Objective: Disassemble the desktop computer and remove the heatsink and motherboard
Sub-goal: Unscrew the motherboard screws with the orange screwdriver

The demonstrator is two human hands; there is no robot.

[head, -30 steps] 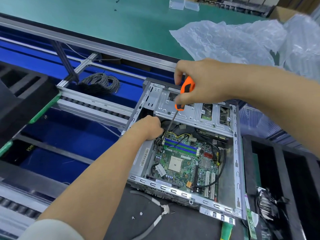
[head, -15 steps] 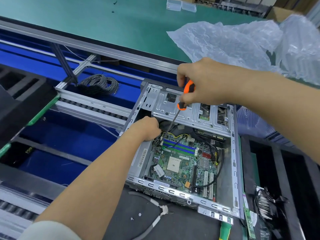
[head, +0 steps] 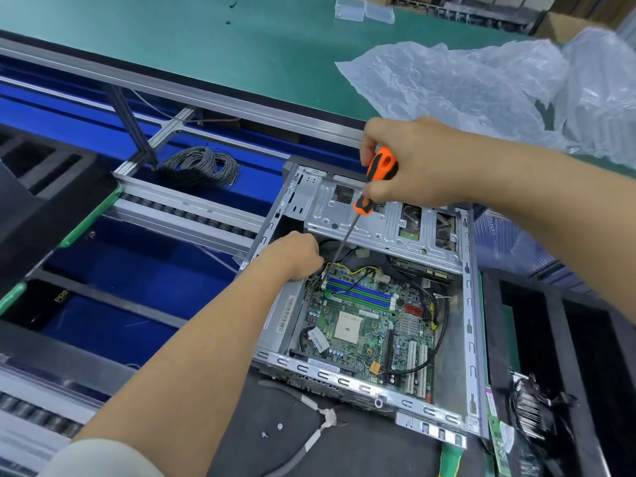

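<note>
The open computer case held the motherboard; the right hand gripped an orange screwdriver, tip at the board's far-left corner, where the left hand curled closed

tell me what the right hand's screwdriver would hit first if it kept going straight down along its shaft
Probably the motherboard at its far left corner, beside the end of the memory slots, near the left hand. The right hand aims the screwdriver there; whether it already touches is unclear.
</note>
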